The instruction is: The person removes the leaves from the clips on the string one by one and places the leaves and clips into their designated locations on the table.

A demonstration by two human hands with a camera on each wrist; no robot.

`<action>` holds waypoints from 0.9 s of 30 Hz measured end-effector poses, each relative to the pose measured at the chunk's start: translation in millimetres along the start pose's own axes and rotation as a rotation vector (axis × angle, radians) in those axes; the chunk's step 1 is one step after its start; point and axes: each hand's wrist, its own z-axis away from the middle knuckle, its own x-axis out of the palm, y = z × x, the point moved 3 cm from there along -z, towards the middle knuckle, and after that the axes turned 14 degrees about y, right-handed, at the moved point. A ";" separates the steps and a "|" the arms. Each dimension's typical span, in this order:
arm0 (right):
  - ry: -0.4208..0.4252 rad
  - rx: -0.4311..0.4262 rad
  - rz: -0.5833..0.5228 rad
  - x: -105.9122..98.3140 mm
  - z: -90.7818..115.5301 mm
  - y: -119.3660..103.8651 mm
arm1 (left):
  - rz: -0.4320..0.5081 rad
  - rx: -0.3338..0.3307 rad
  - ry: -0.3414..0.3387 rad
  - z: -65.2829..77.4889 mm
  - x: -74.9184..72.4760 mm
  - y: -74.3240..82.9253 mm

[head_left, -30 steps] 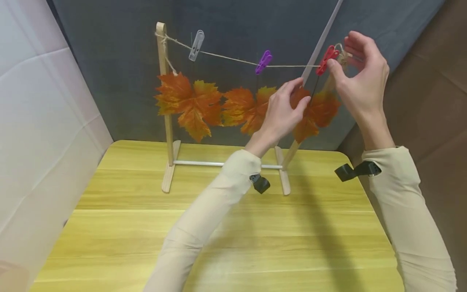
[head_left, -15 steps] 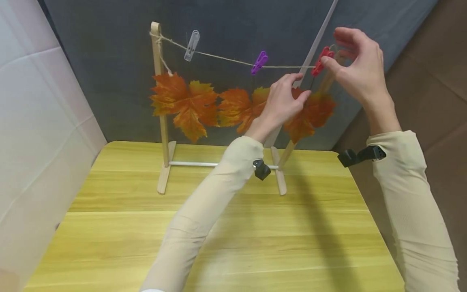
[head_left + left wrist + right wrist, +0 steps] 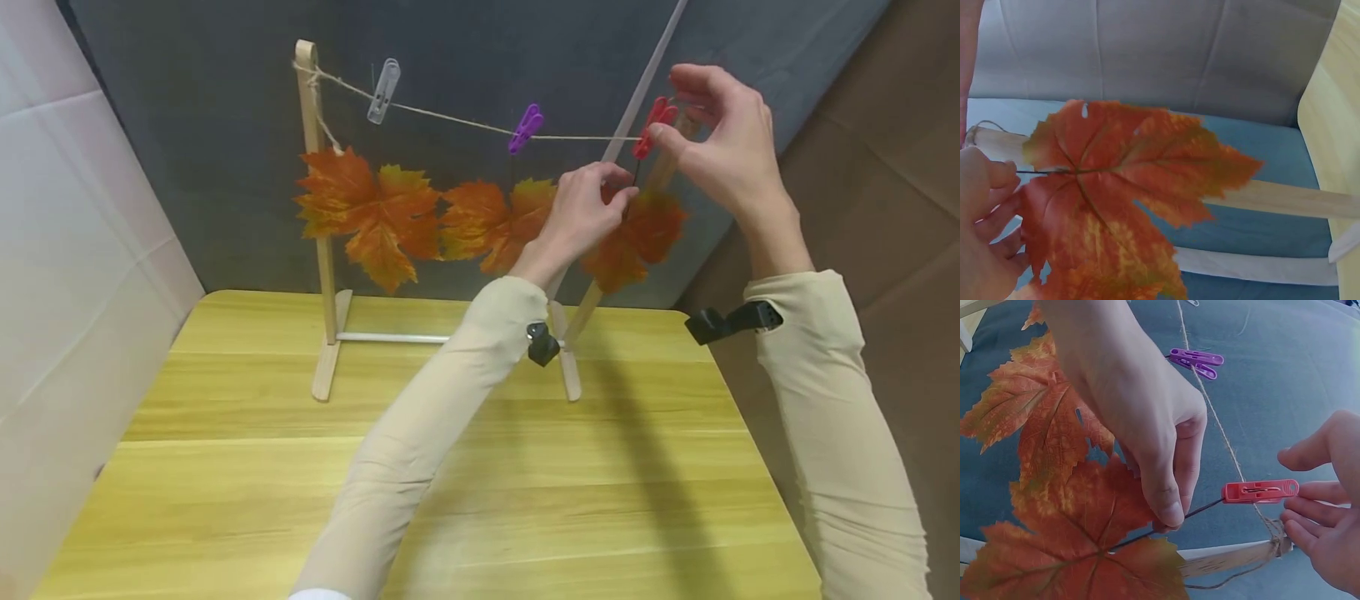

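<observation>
In the head view, a red clothespin (image 3: 651,132) sits on the twine line (image 3: 577,137) at the right end. Its jaws hold the dark stem (image 3: 1205,507) of an orange leaf (image 3: 1094,556). My left hand (image 3: 576,212) pinches that stem between thumb and fingertip, just below the clip, as the right wrist view shows. Beside the clothespin's handle end is my right hand (image 3: 731,150), thumb spread away from it and fingertips right at its tip. In the left wrist view the leaf (image 3: 1122,169) spreads out from my left fingers (image 3: 1004,175).
A purple clothespin (image 3: 527,129) and a clear clothespin (image 3: 384,92) are on the line farther left, with more leaves (image 3: 382,217) below. The wooden stand (image 3: 309,108) rests at the back of the table (image 3: 480,500), before a dark cloth.
My left thumb and fingertips, apart before, have come together on the leaf stem. My right hand stays beside the red clothespin. The whole head view has shifted slightly.
</observation>
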 end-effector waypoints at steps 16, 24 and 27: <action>-0.057 0.002 0.031 3.8 2.8 -2.3 | 0.025 0.010 0.022 0.5 2.8 -3.4; -0.070 0.033 0.049 5.1 3.4 -1.4 | 0.021 0.050 0.048 -0.9 0.3 -6.3; -0.067 0.047 0.048 6.5 4.6 -0.2 | 0.026 0.046 0.043 -0.4 0.0 -6.5</action>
